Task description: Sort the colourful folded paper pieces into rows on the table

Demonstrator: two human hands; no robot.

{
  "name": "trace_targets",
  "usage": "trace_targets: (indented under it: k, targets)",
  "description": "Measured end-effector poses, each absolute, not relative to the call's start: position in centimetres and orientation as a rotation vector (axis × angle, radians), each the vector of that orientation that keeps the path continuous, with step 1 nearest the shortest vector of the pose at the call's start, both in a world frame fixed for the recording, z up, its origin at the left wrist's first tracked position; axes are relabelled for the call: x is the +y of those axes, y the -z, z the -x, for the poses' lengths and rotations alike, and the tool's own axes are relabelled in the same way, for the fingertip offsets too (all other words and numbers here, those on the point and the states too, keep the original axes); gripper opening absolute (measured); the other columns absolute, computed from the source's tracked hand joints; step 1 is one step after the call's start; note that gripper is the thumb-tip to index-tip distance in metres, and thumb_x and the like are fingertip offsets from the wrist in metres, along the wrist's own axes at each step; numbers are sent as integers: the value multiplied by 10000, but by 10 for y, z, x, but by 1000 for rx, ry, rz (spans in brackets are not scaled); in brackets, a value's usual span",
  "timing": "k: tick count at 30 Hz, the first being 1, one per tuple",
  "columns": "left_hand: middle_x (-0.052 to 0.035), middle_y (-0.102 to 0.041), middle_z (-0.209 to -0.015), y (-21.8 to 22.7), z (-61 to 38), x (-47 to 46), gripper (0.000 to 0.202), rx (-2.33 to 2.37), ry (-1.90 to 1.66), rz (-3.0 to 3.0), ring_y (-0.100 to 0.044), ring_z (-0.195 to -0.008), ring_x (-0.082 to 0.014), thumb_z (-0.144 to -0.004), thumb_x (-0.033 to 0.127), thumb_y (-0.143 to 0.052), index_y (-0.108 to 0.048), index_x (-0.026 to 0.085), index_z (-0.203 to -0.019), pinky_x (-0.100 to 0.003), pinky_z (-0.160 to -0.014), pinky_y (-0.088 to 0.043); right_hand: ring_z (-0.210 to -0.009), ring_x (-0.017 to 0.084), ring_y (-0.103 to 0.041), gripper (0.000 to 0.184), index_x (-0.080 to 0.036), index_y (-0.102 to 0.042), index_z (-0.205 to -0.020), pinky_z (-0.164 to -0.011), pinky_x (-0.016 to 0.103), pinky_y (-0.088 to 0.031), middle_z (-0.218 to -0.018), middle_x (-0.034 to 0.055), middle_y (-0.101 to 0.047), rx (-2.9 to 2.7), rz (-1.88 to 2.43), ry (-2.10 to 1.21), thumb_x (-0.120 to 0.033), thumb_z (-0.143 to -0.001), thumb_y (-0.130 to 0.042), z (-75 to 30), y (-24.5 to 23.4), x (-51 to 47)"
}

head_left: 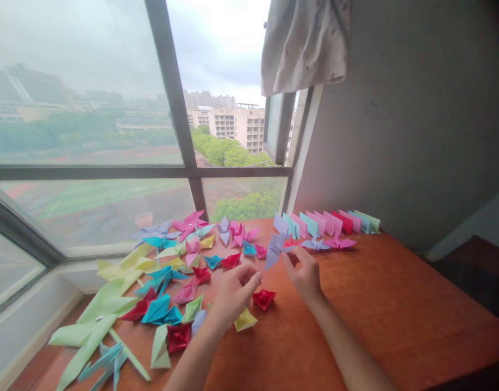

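Two bare hands show above the wooden desk (400,309) in the head view. Thumb and fingers of the right hand (300,267) pinch a pale purple folded paper figure (276,250) by its right side, up in front of the back row. That row, a line of coloured folded papers (330,224), stands on edge along the back of the desk, with a flat lilac paper crane (315,245) and a magenta one (341,243) lying just before it.

The left hand (238,287) is loosely curled, a gap between thumb and fingers. A red paper boat (264,299) sits between the two hands, and a yellow paper boat (245,320) lies just beside the left wrist.

Farther left, many coloured folded pieces crowd together, among them a light green pinwheel (98,319) and a light blue paper crane (106,361). Behind stands a window (86,172); a pale curtain (306,49) hangs at upper right.
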State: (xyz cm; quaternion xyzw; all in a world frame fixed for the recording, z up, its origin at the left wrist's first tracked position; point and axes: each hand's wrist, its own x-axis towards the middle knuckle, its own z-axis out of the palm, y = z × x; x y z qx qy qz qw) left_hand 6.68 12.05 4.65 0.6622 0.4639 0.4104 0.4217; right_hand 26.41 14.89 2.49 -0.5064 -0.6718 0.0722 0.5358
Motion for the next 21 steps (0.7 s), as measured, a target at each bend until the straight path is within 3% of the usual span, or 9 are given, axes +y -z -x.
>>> trace_targets:
  k: [10, 15, 21]
  targets:
    - [-16, -633, -672, -51, -70, 116, 256, 1215, -940, -1751, -559, -603, -145, -882, 373, -538, -635, 167, -764, -224, -551, -392, -657, 183, -580, 279, -175, -634, -763, -611, 273, -369, -732, 61, -666, -1340, 1728, 556, -421, -860, -544, -453, -19, 152]
    - [-5, -608, -644, -59, -77, 111, 240, 1208, -924, -1798, -542, -611, -148, -870, 353, -543, -624, 170, -738, -232, -565, -373, -692, 201, -589, 215, -195, -668, -815, -560, 288, -312, -831, 85, -702, -1253, 2190, 429, -363, -850, -539, -531, 16, 146]
    - [-9, -613, -641, -56, -78, 110, 236, 1214, -892, -1810, -545, -610, -153, -874, 336, -530, -621, 168, -735, -238, -569, -368, -721, 200, -614, 205, -187, -671, -831, -583, 290, -334, -849, 92, -705, -1378, 2335, 325, -323, -864, -522, -551, 39, 166]
